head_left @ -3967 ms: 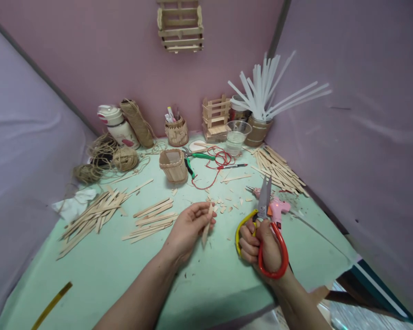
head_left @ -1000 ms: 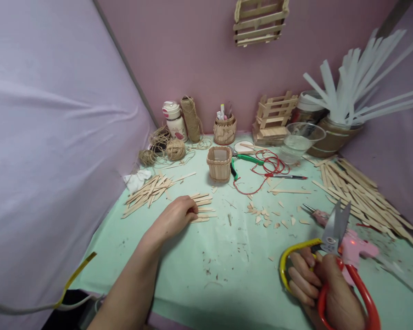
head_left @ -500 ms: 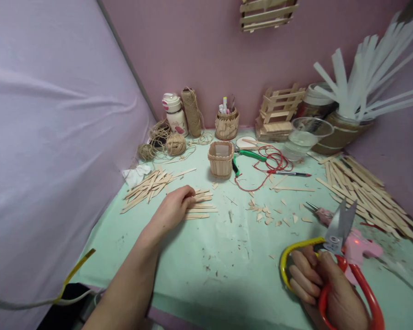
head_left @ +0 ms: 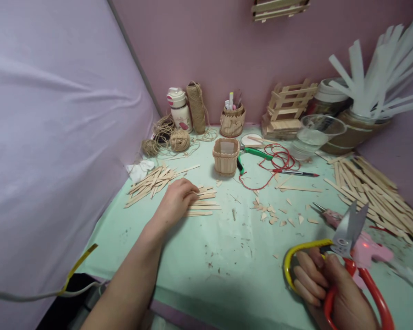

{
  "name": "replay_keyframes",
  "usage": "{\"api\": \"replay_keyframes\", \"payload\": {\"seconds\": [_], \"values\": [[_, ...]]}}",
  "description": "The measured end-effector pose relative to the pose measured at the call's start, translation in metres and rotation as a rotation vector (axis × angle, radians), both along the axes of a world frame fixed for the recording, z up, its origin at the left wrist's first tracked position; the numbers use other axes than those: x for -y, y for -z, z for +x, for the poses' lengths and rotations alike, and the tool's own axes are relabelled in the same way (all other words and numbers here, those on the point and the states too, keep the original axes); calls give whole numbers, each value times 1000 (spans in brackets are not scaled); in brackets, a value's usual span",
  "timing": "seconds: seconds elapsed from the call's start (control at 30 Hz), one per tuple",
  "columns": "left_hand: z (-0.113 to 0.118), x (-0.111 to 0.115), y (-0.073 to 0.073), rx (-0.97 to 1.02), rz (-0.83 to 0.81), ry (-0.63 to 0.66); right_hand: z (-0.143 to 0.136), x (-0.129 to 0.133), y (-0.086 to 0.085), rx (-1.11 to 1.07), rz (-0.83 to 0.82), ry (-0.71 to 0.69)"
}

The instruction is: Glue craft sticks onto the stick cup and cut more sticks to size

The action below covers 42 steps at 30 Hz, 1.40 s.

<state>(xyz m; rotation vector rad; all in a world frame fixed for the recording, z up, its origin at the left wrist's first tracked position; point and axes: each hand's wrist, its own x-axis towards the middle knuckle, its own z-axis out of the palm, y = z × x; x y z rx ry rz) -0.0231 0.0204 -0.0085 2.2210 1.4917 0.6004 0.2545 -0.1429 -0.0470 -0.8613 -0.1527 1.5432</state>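
Note:
My left hand (head_left: 179, 196) rests low over a small row of thin wooden craft sticks (head_left: 204, 203), its fingers bent and closed at their left ends. The fingertips are partly hidden, so whatever they pinch is unclear. In my right hand (head_left: 330, 284) is a pair of scissors (head_left: 344, 240) with one yellow and one red handle, blades pointing up and slightly apart. Left of my left hand lies a loose pile of sticks (head_left: 154, 181). A small square basket made of stick pieces (head_left: 226, 160) stands beyond the row.
Cut stick ends (head_left: 270, 211) are scattered mid-table. A pink glue gun (head_left: 370, 250) with a lit red light lies behind the scissors. Green-handled pliers (head_left: 258, 152), red cord (head_left: 278, 158), a plastic cup (head_left: 313, 137) and more sticks (head_left: 371, 192) lie beyond. Twine balls (head_left: 180, 140) are back left.
The whole view has shifted slightly, with things appearing a little further right and higher. My left hand stays at the stick row, and my right hand still holds the scissors.

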Motion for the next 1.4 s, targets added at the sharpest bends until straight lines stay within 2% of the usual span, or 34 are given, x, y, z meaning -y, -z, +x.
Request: {"api": "replay_keyframes", "payload": {"seconds": [0.13, 0.3, 0.47, 0.6, 0.7, 0.8, 0.9, 1.03, 1.13, 1.23, 1.4], "values": [[-1, 4, -9, -88, -184, 105, 1, 1, -1, 8, 4, -8], [-6, 12, -21, -157, -280, 132, 0, 1, -3, 13, -7, -23], [-9, 14, -17, -234, -297, 134, 0, -1, -3, 25, -33, -13], [-8, 14, -14, -217, -303, 122, 0, 0, -2, 27, -36, -8], [-5, 14, -18, -139, -308, 64, 0, 1, -1, 21, -38, -9], [-1, 15, -20, 41, -372, -35, 2, 3, 2, 10, -37, -11], [2, 15, -17, 205, -472, -82, 3, 4, 4, 4, -46, -23], [4, 14, -10, 285, -513, -126, 3, 3, 1, -3, -50, -41], [7, 15, -12, 349, -521, -99, 0, 1, -1, 9, -32, -38], [17, 19, -22, 518, -623, -9, -2, -2, -1, 40, 4, -37], [59, 29, -39, 681, -808, 61, 4, 6, -9, 109, 143, -176]]}}
